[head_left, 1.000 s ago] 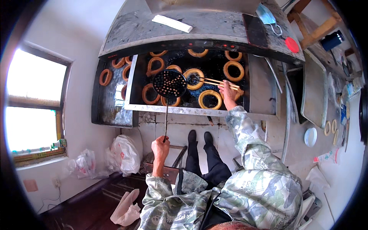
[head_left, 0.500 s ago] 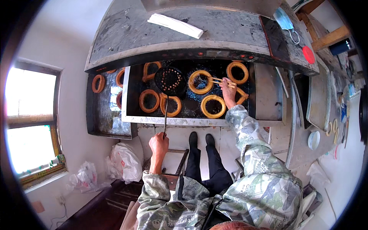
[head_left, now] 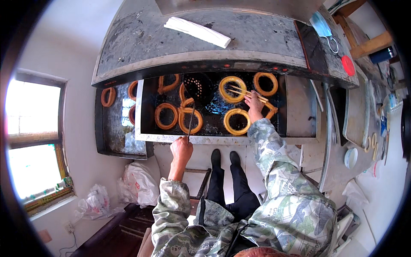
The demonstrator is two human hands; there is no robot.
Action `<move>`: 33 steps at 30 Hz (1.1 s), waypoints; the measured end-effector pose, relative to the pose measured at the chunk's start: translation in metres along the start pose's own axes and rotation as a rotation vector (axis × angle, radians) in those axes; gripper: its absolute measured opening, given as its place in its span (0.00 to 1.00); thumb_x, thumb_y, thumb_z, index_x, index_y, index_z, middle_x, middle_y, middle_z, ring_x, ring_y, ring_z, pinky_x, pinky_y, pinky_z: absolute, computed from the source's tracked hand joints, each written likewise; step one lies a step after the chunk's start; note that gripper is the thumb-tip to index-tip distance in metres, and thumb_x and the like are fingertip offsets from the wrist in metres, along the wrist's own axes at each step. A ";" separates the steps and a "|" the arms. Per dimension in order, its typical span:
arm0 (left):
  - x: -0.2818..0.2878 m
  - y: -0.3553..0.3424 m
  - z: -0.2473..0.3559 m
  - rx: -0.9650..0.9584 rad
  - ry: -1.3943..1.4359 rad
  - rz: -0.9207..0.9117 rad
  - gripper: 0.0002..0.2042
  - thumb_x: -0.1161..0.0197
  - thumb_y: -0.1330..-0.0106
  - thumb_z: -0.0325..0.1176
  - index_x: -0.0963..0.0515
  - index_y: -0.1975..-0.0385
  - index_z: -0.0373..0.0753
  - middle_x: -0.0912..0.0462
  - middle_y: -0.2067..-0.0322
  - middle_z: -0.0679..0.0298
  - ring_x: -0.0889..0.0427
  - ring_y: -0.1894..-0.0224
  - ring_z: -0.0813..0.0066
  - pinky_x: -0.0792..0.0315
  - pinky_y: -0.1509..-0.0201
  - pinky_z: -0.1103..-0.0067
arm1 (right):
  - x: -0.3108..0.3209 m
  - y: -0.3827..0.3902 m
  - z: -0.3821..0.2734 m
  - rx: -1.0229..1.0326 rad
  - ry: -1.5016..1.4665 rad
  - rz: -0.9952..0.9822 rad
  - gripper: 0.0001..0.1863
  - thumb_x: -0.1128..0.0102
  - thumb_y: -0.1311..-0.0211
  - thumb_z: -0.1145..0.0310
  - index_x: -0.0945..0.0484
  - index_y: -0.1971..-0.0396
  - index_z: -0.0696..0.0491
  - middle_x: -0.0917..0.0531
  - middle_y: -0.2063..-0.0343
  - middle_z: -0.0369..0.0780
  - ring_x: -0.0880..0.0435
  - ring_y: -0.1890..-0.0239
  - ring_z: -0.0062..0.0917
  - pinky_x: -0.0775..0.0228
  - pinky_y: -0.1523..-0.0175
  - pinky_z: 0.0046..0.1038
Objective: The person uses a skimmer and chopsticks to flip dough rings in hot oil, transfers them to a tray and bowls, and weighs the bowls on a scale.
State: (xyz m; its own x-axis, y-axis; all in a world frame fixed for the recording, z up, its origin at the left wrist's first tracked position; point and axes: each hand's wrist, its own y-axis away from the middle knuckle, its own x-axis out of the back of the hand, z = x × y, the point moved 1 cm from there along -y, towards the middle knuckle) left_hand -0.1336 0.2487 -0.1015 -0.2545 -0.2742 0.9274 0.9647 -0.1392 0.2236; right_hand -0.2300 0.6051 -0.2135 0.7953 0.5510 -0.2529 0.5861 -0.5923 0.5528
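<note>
My left hand [head_left: 181, 150] is closed round the long handle of a perforated skimmer [head_left: 195, 88]. The skimmer's dark round head lies in the fryer's oil and partly covers one browned dough ring [head_left: 185, 96]; its handle crosses another browned ring [head_left: 190, 121]. My right hand [head_left: 255, 105] grips a pair of long cooking chopsticks [head_left: 239, 90], whose tips reach over a pale golden dough ring [head_left: 221, 91]. Nearer me floats a second pale ring [head_left: 225, 122], and at the far right a golden ring [head_left: 255, 83]. Another ring lies partly hidden beyond my right hand.
The metal fryer's front rim [head_left: 171, 138] runs before me. A draining tray [head_left: 100, 128] on the left holds several browned rings. Above stands a grey counter [head_left: 141, 43] with a rolled white cloth [head_left: 198, 31]. Plastic bags [head_left: 139, 182] sit at lower left.
The skimmer and my left hand have moved forward and to the right, uncovering part of a browned ring. The pale ring at the chopsticks has shifted slightly right.
</note>
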 end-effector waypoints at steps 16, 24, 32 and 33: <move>-0.012 -0.012 -0.003 -0.018 -0.031 -0.033 0.07 0.43 0.48 0.29 0.21 0.72 0.36 0.18 0.71 0.52 0.19 0.68 0.50 0.26 0.64 0.61 | 0.009 -0.008 -0.020 0.050 0.287 -0.185 0.17 0.46 0.31 0.61 0.25 0.51 0.57 0.16 0.60 0.41 0.14 0.62 0.26 0.24 0.67 0.21; -0.020 -0.015 -0.009 -0.023 0.003 -0.013 0.07 0.43 0.49 0.30 0.21 0.74 0.36 0.19 0.74 0.50 0.19 0.69 0.49 0.26 0.64 0.59 | -0.012 -0.001 0.004 -0.022 0.144 -0.172 0.13 0.43 0.34 0.62 0.23 0.55 0.52 0.16 0.61 0.39 0.13 0.64 0.30 0.25 0.67 0.22; 0.012 0.004 -0.007 -0.017 -0.068 -0.052 0.07 0.44 0.46 0.30 0.21 0.74 0.35 0.19 0.72 0.50 0.19 0.71 0.50 0.25 0.65 0.60 | 0.017 -0.010 0.005 -0.219 0.017 -0.198 0.13 0.47 0.35 0.61 0.23 0.57 0.52 0.16 0.61 0.39 0.14 0.61 0.31 0.25 0.64 0.25; 0.019 0.010 -0.006 -0.019 -0.098 -0.060 0.07 0.45 0.45 0.30 0.22 0.74 0.35 0.19 0.72 0.50 0.18 0.71 0.50 0.25 0.66 0.60 | 0.017 -0.008 0.006 -0.236 0.000 -0.217 0.13 0.47 0.35 0.61 0.23 0.57 0.51 0.16 0.61 0.39 0.14 0.61 0.31 0.25 0.64 0.25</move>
State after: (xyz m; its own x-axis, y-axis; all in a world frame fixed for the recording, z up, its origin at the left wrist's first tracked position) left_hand -0.1293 0.2361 -0.0835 -0.3033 -0.1704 0.9375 0.9461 -0.1711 0.2750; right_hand -0.2196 0.6157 -0.2268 0.6553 0.6497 -0.3854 0.6904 -0.3081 0.6546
